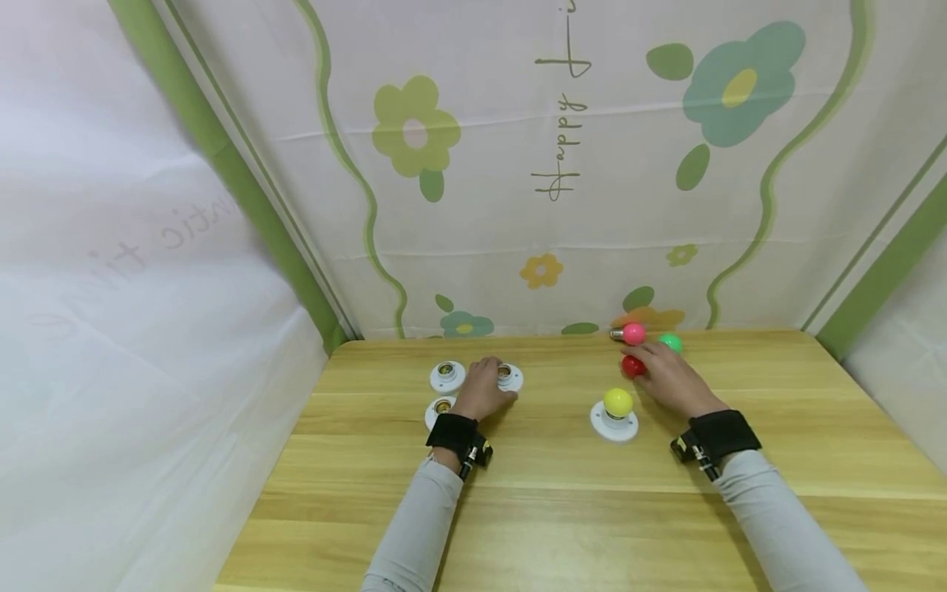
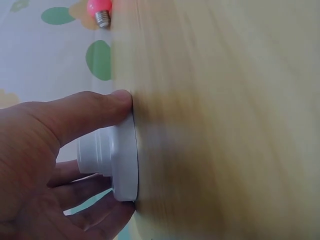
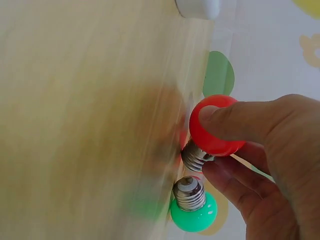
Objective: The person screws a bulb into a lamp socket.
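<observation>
On the left of the table, my left hand point(image 1: 482, 393) grips a round white lamp holder point(image 1: 510, 379) by its rim. The left wrist view shows the thumb on one side of that holder point(image 2: 125, 160) and fingers round the other, its base against the wood. My right hand point(image 1: 676, 382) pinches a red light bulb point(image 1: 632, 367) by its globe. In the right wrist view the red bulb's metal screw base point(image 3: 194, 156) points down toward the tabletop. Close by lie a green bulb point(image 1: 671, 342) and a pink bulb point(image 1: 635, 333).
Two more white lamp holders point(image 1: 447, 378) sit left of my left hand, one partly hidden by it. Between my hands a yellow bulb point(image 1: 617, 402) stands upright in another holder point(image 1: 613, 428). A printed fabric wall point(image 1: 488, 222) rises behind the wooden table point(image 1: 547, 526).
</observation>
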`<state>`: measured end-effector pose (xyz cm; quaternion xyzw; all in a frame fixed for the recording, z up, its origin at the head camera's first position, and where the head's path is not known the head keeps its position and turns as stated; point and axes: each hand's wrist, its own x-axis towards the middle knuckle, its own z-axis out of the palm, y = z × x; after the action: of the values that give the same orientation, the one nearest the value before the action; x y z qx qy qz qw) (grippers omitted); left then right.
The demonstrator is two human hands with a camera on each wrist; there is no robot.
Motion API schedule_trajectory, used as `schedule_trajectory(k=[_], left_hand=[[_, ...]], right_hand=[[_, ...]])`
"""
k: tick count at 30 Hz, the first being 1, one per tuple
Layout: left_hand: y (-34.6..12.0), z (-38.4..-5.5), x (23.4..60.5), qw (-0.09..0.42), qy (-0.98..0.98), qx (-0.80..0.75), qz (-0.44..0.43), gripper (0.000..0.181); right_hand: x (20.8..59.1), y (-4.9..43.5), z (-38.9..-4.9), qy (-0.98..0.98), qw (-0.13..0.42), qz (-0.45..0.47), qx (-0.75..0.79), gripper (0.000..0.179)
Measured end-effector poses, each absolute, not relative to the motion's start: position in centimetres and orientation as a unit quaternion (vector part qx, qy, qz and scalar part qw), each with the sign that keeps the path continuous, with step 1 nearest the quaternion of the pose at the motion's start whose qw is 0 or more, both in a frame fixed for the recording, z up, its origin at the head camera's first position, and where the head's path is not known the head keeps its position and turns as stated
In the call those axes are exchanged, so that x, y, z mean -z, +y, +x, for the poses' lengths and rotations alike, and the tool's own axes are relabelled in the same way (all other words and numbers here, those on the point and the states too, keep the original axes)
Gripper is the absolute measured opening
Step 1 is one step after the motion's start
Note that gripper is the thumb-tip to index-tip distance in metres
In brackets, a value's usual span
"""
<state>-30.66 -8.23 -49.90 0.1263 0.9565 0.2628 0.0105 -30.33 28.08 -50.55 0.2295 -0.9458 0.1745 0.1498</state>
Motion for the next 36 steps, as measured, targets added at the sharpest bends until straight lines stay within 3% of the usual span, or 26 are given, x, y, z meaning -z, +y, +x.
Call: schedule_trajectory(k=[19,36], left_hand=[[-7.6,-29.9,49.9,0.000,0.951,-0.269,0.153,0.065],[-5.7,-29.8,50.8,0.018,0.939,-0.303,0.161,0.067]], right_hand=[[49.7,27.5,-29.5,-0.955,0.090,0.190,-0.209,0.049],[48.6,26.4,-28.6,-0.943,0.108,0.209,-0.236,0.051]])
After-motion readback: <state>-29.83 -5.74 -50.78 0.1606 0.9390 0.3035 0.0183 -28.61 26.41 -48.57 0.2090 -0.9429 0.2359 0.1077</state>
